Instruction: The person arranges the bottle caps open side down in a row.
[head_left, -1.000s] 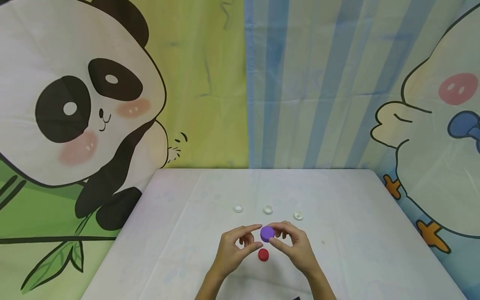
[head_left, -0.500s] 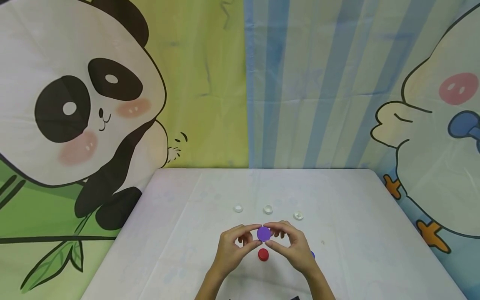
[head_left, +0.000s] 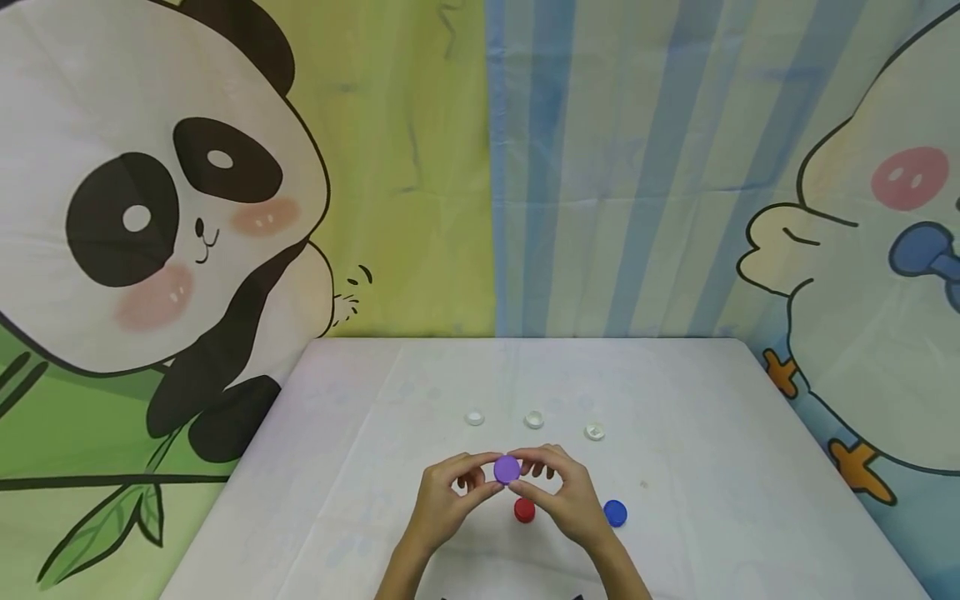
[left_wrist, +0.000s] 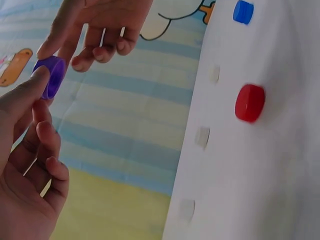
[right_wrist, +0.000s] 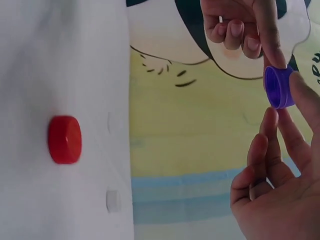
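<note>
Grasping purple cap (head_left: 507, 469) by its edge, between thumb and forefinger of left hand (head_left: 444, 498) and likewise of right hand (head_left: 562, 492). Located in midair directly between the two, touching both, nearer to neither. Showing closed face in head view, with open end turned toward table (head_left: 360, 500). Noting red cap (head_left: 524, 510) untouched on table.

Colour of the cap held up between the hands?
Purple, inside and out; the cap shows best in the right wrist view.
</note>
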